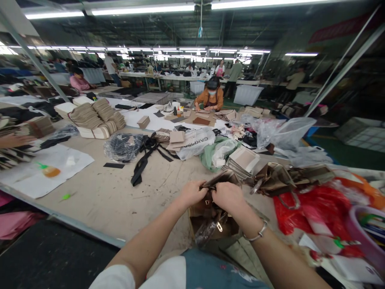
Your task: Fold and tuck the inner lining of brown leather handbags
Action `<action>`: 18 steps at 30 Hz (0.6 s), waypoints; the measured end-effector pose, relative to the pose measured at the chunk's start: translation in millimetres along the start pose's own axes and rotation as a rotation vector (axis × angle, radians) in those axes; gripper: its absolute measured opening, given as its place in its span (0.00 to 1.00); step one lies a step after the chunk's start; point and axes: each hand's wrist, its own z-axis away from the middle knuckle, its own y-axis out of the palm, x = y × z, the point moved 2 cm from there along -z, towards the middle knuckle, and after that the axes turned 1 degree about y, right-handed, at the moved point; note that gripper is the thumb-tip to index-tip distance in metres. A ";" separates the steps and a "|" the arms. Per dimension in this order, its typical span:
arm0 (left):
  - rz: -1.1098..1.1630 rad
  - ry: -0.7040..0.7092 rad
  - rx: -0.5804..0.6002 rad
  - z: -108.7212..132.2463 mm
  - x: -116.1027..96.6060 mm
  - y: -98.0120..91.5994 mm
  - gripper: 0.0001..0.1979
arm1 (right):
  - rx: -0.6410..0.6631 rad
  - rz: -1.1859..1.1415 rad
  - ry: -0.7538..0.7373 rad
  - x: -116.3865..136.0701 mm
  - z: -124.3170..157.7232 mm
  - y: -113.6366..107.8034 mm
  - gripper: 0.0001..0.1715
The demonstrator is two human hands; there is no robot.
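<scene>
A brown handbag (200,210) with gold-coloured metal fittings stands at the table's near edge, right in front of me. My left hand (193,192) grips the bag's upper edge, fingers curled over it. Close beside it, my right hand (229,196) is closed on the same edge, with a bracelet on that wrist. A clear plastic-wrapped piece (206,235) hangs at the bag's front beside a gold clasp (219,227). The fingertips and the inside of the bag are mostly hidden.
More brown bags (275,178) lie to the right, next to a red plastic bag (315,204) and a purple basin (357,237). Beyond my hands are stacked beige panels (243,160) and black straps (141,164). A co-worker (210,96) sits across the table; another person's hand (16,140) shows at left.
</scene>
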 end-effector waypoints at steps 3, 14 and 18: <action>-0.028 0.005 -0.010 1.0 3.5 3.7 0.25 | 0.037 0.047 -0.044 -0.4 -4.6 -1.2 0.14; 0.224 0.186 -0.053 -7.4 9.0 -2.4 0.18 | -0.186 0.167 -0.259 -30.8 -11.5 -14.8 0.09; 0.277 0.151 -0.112 -9.3 13.3 5.2 0.16 | -0.218 0.089 -0.254 -33.3 -9.9 4.6 0.13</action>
